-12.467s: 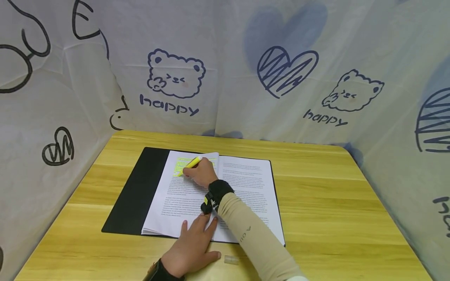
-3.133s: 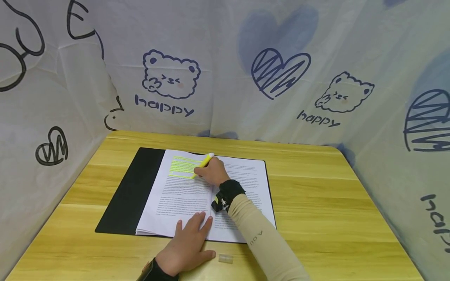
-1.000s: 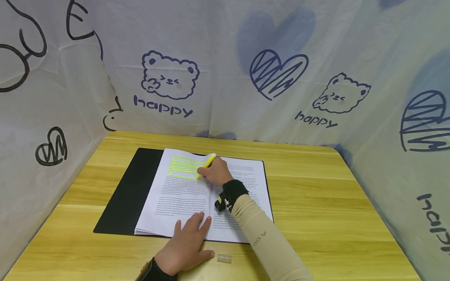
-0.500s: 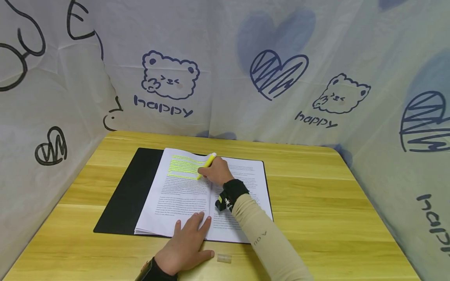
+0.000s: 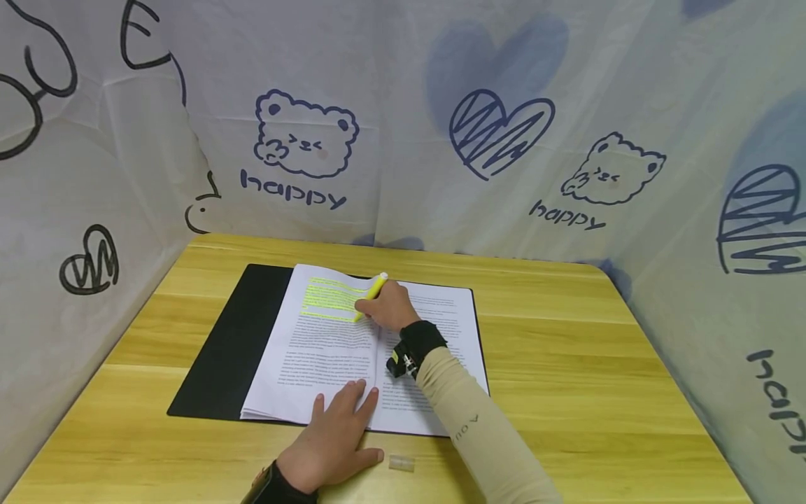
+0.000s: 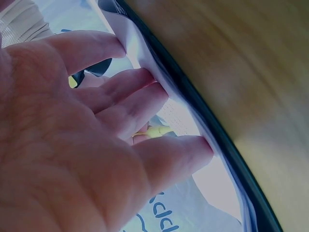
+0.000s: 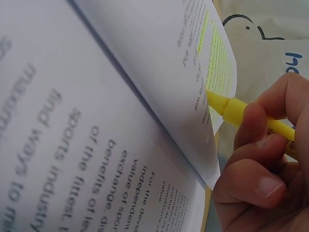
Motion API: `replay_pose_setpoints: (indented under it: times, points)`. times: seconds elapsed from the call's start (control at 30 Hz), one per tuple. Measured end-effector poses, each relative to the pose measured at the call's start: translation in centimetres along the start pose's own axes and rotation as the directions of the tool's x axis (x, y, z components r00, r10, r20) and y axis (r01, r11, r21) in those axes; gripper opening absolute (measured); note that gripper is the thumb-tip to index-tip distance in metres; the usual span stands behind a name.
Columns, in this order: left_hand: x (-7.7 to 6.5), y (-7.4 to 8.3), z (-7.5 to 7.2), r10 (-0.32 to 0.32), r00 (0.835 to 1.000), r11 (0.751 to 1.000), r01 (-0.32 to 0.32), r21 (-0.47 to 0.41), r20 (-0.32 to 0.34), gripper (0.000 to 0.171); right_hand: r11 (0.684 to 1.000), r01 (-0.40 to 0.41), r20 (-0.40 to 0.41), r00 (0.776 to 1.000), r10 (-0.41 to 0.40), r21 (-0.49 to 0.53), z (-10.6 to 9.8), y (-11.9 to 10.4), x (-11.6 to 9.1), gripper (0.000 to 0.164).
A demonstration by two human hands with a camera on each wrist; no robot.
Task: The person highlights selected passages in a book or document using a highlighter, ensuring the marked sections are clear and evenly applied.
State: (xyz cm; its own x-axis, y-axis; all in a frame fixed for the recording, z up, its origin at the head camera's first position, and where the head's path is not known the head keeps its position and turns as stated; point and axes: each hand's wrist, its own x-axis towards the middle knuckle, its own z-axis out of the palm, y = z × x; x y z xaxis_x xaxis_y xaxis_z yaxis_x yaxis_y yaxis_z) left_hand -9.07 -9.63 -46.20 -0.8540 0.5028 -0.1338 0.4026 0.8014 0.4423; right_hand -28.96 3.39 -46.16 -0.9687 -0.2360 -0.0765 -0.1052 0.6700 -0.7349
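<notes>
Head view — highlighter (image 5: 377,287) in right grip (image 5: 392,307)

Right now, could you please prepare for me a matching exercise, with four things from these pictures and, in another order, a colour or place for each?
1. left hand
2. highlighter
3. folder flap
4. sleeve

A. beige
B. held by the right hand
C. spread out at the near edge of the pages
D. black, left of the pages

Pairs: 1-C; 2-B; 3-D; 4-A

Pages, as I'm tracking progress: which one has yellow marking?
The left page, under the highlighter: its upper lines are streaked yellow; the right page shows no yellow.
</notes>
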Motion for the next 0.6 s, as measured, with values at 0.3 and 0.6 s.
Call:
replay_pose_setpoints:
  times: [0.3, 0.6]
  points:
    - [-0.01, 0.1, -0.21, -0.005, 1.0, 1.0, 0.005, -0.011, 0.015, 0.083, 1.0, -0.004, 0.002, 1.0, 0.004, -0.024, -0.19, -0.16, -0.12, 0.022]
    - [0.01, 0.09, -0.2, -0.018, 1.0, 1.0, 0.018, -0.013, 0.026, 0.083, 1.0, -0.007, 0.013, 1.0, 0.007, -0.027, -0.3, -0.15, -0.02, 0.021]
